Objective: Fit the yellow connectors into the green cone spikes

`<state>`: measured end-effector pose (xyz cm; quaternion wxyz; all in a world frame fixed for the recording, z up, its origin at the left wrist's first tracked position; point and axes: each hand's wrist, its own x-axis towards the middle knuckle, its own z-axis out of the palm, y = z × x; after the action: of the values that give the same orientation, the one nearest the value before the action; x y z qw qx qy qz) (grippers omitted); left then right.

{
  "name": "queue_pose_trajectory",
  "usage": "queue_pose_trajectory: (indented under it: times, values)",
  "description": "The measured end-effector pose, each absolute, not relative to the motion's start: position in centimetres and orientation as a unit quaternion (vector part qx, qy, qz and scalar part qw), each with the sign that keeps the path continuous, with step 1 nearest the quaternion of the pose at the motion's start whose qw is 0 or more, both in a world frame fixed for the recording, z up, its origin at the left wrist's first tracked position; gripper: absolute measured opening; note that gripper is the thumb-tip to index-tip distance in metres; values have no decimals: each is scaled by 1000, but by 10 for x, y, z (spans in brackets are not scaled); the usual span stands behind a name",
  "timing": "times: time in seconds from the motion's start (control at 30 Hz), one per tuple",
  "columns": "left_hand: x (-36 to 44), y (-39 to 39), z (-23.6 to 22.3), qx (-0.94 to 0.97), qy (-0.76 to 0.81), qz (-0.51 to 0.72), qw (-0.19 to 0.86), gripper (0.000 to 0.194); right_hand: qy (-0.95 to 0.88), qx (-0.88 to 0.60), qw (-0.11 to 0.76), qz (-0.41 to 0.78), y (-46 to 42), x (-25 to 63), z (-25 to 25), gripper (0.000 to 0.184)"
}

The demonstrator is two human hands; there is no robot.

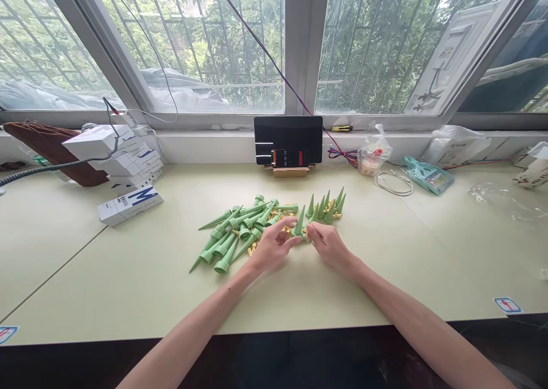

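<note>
Green spike (300, 220), frame centre: upright, base partly hidden. Left hand (274, 245) grasps it, thumb and forefinger extended. Right hand (330, 244): fingertips pinched closed, any contents obscured.

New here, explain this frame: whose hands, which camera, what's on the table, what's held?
No robot: these are a person's bare left hand and right hand, seen from a head-worn camera looking forward and down. On the pale table lie piled green spikes with small yellow pieces among them; right of the pile, an upright group stands. The left hand is around the base of one upright spike; whatever the right pinches is too small to tell.
</note>
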<state>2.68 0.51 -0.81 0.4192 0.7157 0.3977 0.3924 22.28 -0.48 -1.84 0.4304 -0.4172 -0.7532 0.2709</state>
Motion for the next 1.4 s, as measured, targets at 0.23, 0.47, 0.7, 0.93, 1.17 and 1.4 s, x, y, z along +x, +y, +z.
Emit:
queue_pose_trajectory:
  times: [0.23,0.47,0.7,0.93,1.17,1.4]
  values:
    - [27,4,-10,729,396,396,394,40,-751,-418,431,275,-4,223,-17,43]
    - [29,0,-4,688,393,396,465,43,-741,-423,444,274,-4,222,-16,41]
    - [31,-1,8,620,406,429,517,40,-729,-419,460,286,-9,219,-9,19]
    - [32,-1,10,615,410,437,513,39,-744,-403,476,239,-7,220,-13,15]
    - [31,0,3,631,401,431,505,38,-764,-398,467,199,-4,222,-21,15]
    - [30,0,3,648,405,427,484,38,-781,-388,455,180,-3,223,-24,19]
